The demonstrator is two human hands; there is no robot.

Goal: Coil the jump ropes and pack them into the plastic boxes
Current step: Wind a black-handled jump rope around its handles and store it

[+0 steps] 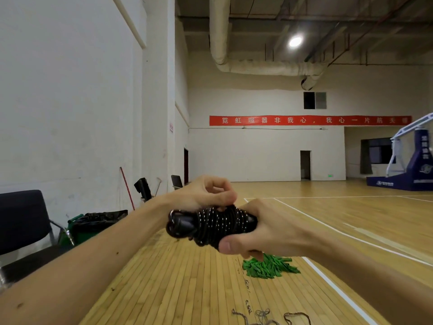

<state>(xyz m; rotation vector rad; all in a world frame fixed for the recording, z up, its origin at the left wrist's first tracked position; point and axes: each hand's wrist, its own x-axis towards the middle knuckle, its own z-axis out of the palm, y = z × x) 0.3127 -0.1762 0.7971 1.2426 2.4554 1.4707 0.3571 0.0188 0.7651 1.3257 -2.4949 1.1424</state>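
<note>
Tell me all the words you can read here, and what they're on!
Red banner: "霓虹喧嚣非我心,我心一片航天", last character blurred.
Hoop stand: white characters, too blurred to read.
Pillar sign: too small to read.
Green sign: too small to read.

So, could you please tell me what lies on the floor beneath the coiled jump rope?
A green pile of strips lies on the wooden floor below the jump rope; the right hand gripping it covers the pile's top edge. Nearer lie loose cords.
</note>
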